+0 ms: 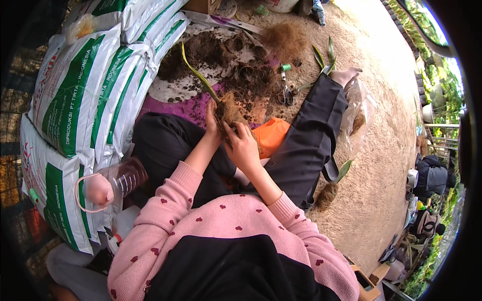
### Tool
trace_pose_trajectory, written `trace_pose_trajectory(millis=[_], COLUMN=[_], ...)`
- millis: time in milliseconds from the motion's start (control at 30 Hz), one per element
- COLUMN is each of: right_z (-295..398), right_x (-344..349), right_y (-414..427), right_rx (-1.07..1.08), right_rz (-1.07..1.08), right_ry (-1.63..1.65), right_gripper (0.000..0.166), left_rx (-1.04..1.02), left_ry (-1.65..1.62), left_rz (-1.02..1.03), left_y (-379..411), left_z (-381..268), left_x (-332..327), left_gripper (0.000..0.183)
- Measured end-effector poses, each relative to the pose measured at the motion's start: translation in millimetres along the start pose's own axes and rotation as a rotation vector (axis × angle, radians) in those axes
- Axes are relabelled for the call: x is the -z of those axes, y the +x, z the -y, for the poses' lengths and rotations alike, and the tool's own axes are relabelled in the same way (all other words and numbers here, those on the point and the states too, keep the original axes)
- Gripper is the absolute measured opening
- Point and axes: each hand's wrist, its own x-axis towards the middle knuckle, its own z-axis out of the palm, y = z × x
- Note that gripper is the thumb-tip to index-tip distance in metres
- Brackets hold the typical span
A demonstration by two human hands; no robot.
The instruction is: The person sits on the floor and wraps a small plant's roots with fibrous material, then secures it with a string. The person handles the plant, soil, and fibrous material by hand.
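Between my two hands is a fibre-wrapped root ball (230, 107), held above my lap. A long, narrow, yellow-edged leaf (199, 77) rises from it, tilted to the upper left. My left hand (211, 119) cups the ball's left side, its fingers pointing up. Across the lower right side lie the bent fingers of my right hand (242, 145). Both palms are hidden. Beyond the ball, dark soil clumps with roots (248, 77) cover a purple and white sheet (180, 109). Scissors (286, 96) and a green thread spool (285, 67) lie right of the soil.
Stacked white and green sacks (75, 94) wall off the left, beside a clear plastic jug (126, 178). Loose brown fibre (288, 41) lies at the back. An orange plastic piece (272, 137) is between my legs. Right of them are a clear bag (357, 113) and another fibre ball (327, 196).
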Motion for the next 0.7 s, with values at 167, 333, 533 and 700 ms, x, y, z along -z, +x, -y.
trace_pose_trajectory(millis=[167,333,533,700], right_z=[-14,-44,-57,-65], right_x=[6,11,-3,1], right_y=[2,4,2,15], right_rx=[-0.055,-0.028,-0.154,-0.328], right_rz=[-0.038,-0.004,-0.141,-0.351], right_ry=[-0.031,0.004,0.12,0.331], right_gripper=[0.068,0.061,0.037,0.017], left_rx=[0.086,0.104,0.137,0.12], left_ry=[0.059,-0.019,0.034,0.564], left_rz=[0.004,0.163,0.173,0.207], left_y=[-1,-8,1,1], left_z=[-1,-1,3,-2], left_x=[6,-7,10,18], left_gripper=[0.055,0.059,0.047,0.071])
